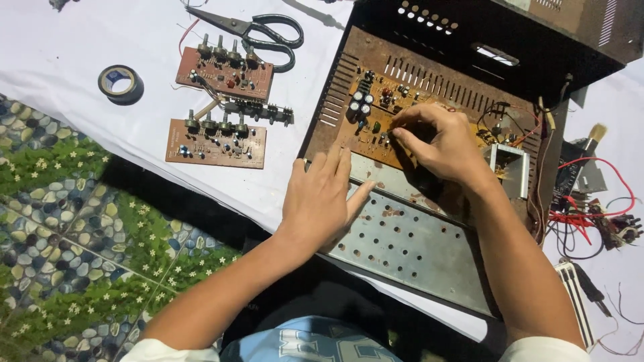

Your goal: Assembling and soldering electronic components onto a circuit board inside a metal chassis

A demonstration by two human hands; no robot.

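I work on a white cloth [80,40] spread over a floor patterned with pebbles and grass [60,221]. My left hand [320,198] lies flat, fingers spread, on the perforated metal chassis [409,248]. My right hand [439,144] pinches a small part on the brown circuit board [376,117] inside it. Scissors [258,30], tape [121,82] and two loose boards [218,144] lie to the left.

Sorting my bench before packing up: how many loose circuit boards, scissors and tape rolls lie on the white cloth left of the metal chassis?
Loose brown circuit boards with knobs: 2
Black-handled scissors: 1
Black tape roll: 1
Total: 4
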